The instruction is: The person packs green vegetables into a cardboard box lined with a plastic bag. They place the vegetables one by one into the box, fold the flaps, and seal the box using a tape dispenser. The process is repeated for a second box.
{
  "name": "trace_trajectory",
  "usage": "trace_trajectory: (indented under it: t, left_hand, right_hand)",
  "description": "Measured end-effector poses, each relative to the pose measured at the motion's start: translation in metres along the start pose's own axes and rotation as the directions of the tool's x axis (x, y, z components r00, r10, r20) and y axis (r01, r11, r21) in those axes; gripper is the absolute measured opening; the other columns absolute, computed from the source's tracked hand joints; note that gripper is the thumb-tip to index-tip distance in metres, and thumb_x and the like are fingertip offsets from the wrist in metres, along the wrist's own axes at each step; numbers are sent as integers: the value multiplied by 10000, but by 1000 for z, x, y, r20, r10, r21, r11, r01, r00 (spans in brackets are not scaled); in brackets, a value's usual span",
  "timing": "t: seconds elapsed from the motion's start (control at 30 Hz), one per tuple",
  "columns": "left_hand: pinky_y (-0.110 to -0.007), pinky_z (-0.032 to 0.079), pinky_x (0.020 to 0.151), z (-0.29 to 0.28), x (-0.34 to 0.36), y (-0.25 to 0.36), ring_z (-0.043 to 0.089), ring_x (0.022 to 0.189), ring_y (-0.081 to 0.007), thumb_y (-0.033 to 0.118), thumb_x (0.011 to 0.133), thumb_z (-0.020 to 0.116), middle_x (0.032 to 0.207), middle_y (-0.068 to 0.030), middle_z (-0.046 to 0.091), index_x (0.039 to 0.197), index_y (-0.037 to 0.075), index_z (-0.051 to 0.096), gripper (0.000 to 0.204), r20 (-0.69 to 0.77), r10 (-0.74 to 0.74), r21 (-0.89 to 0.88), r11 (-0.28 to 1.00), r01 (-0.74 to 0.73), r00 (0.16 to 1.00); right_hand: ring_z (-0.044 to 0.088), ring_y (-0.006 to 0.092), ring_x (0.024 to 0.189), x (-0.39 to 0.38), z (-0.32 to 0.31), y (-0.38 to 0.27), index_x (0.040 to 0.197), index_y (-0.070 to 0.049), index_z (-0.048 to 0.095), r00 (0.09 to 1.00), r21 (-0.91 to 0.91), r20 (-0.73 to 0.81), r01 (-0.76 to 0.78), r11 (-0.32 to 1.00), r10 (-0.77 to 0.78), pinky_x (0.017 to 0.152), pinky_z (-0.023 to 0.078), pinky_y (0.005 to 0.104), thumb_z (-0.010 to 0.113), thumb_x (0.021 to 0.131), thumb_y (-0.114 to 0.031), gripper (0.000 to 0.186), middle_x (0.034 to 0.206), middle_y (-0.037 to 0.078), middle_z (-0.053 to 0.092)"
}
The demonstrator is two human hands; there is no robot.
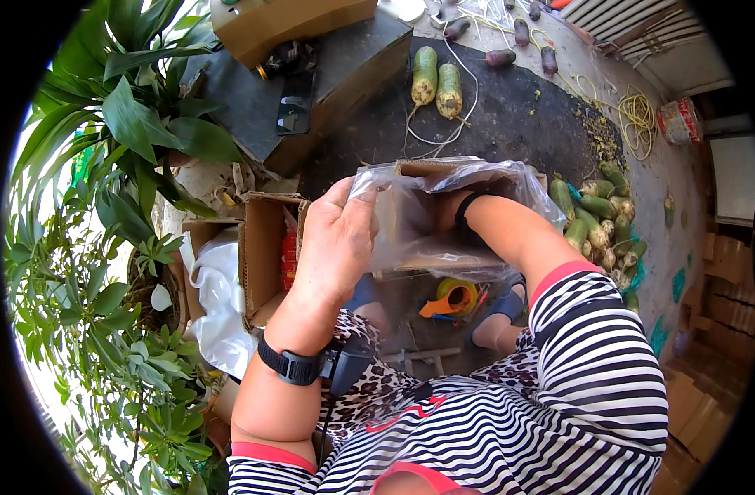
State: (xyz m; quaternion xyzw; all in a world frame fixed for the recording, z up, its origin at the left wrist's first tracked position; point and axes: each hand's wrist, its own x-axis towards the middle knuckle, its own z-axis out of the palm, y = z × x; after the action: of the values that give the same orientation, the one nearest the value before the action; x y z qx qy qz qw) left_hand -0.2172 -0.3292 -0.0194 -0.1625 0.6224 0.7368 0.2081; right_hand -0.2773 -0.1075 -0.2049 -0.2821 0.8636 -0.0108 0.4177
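My left hand (340, 231) is closed on the top edge of a clear plastic bag (406, 235), at the near left of the opening. The bag lines an upright cardboard box (423, 167) in front of me. My right hand (450, 210) reaches down inside the bag; its fingers are hidden. Under the box, between my feet, lie an orange-and-yellow tape dispenser (448, 299) and small tools. Left of my left hand stand open cardboard boxes (262, 264), holding a red container (289, 247) and white plastic sheeting (225, 301).
Several long green radishes (592, 206) are piled at my right, two more (424, 76) ahead. Purplish roots (522, 33) and a yellow cord (637, 120) lie beyond. A phone (295, 103) rests on a dark raised slab (340, 62). Leafy plants (105, 301) fill the left.
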Motion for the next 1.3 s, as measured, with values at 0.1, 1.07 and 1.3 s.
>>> trace_trajectory:
  t: [0.1,1.07,1.3]
  left_hand:
    - [-211,311,495,11,6,2,377,573,-16,216,1021,505,645,64,474,1068,-8,629,261,5,44,29,999,-44,999]
    - [-270,301,444,-50,106,10,326,442,-119,228,897,566,508,-3,411,665,78,554,276,367,-214,-288,899,330,905]
    - [-286,276,429,-53,162,-39,288,411,-101,316,952,524,451,61,330,595,164,480,391,160,-423,-336,826,452,892]
  right_hand:
    - [613,312,1153,20,17,19,1143,-56,704,975,-52,193,121,991,-109,980,457,429,594,866,-350,419,1191,196,669]
    - [499,45,615,-199,-1,107,872,-53,689,658,910,-368,398,111,657,553,400,238,719,897,-165,118,760,-48,622]
    - [556,104,638,-150,24,132,797,-104,663,684,917,-132,358,-173,717,600,442,281,706,899,-185,137,730,-29,619]
